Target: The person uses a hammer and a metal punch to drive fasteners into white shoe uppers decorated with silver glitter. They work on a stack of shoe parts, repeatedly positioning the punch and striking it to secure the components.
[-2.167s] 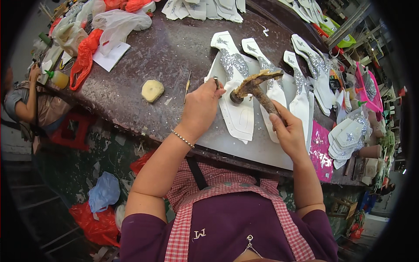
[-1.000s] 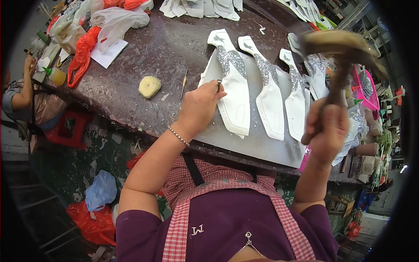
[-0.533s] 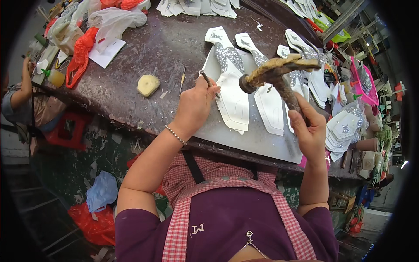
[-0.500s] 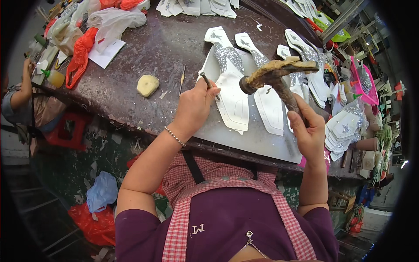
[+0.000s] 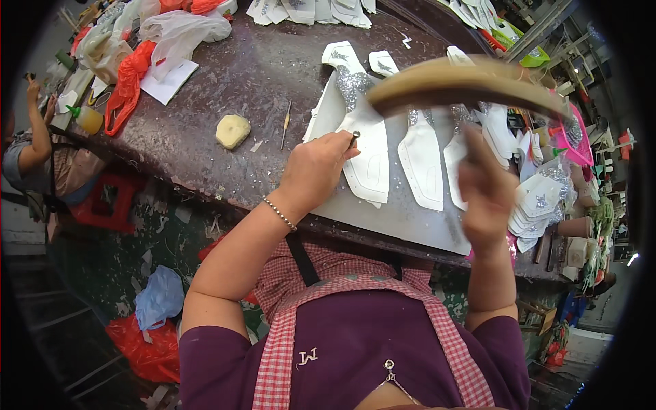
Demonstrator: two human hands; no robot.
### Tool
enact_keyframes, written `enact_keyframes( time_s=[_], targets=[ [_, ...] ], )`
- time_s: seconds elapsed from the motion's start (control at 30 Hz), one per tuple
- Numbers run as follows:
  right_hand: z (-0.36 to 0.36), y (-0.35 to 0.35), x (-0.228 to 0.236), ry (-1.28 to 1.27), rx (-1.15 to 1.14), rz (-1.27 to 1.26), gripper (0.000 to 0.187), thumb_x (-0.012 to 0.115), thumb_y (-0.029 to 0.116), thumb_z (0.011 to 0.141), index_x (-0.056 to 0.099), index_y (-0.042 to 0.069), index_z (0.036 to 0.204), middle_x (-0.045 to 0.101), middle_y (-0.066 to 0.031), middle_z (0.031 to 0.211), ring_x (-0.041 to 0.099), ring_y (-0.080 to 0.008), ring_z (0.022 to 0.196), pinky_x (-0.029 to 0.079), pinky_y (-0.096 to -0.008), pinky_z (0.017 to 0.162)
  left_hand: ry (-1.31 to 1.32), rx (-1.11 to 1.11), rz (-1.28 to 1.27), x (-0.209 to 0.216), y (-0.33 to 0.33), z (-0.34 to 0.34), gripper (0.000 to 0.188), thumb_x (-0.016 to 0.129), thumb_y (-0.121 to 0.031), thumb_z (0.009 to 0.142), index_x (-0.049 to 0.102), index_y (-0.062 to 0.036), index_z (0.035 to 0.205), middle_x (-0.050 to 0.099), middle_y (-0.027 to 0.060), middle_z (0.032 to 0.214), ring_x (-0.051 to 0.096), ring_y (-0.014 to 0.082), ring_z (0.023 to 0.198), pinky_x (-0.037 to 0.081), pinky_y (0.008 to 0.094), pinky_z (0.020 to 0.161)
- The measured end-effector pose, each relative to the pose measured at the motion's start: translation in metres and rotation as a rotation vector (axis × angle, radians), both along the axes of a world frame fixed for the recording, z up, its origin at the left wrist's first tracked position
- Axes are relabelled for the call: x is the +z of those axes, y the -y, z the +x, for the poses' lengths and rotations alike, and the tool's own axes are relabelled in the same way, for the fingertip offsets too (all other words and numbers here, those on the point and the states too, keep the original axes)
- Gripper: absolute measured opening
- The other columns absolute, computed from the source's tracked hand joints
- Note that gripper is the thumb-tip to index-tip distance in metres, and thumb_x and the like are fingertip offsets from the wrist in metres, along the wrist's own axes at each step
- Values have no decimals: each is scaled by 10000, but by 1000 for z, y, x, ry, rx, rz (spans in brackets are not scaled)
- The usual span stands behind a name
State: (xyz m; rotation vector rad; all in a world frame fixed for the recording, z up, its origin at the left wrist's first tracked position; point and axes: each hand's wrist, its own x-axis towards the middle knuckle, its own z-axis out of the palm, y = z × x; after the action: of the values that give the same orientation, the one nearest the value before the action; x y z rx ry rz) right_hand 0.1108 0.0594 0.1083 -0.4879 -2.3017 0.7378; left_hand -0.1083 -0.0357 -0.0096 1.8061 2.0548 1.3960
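The left hand is held low and far forward, fingers pinched together. The right hand is raised on the right, closed and motion-blurred.

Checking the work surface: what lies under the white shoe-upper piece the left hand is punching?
A pale board lies under the white shoe-upper piece, atop the dark table. The left hand hides the tool's tip.

left hand pins punch on white cutout | right hand swings blurred hammer
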Motion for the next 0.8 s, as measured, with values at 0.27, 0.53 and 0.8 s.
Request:
enact_keyframes(
  time_s=[0.27, 0.53, 0.8],
  targets=[
    [29, -4, -9, 84, -201, -337, 397, 671, 71, 916, 615, -11, 1300, 636, -17, 776, 528, -83, 656, 415, -243, 592, 343, 85, 49, -9, 3, 2, 162, 588, -150, 995, 559, -2, 933, 712, 113, 820, 725, 269, 730, 564, 350, 616],
    [39, -4, -28, 28, -222, -403, 408, 656, 74, 938, 597, -8, 1333, 562, 30, 737, 468, -43, 649, 372, -208, 575, 231, 78, -31, -7, 10, 2, 216, 680, -204, 929, 607, -8, 876, 686, 159, 787, 682, 346, 678, 520, 398, 576],
    [18, 2, 17, -631, 182, -498, 400, 519, 150, 1023, 510, -52, 1368, 589, -79, 752, 475, -80, 542, 360, -175, 496, 79, -43, -35, 2, 12, 5, 133, 684, -160, 911, 638, -38, 934, 671, 150, 805, 667, 330, 704, 519, 361, 621]
  ],
)
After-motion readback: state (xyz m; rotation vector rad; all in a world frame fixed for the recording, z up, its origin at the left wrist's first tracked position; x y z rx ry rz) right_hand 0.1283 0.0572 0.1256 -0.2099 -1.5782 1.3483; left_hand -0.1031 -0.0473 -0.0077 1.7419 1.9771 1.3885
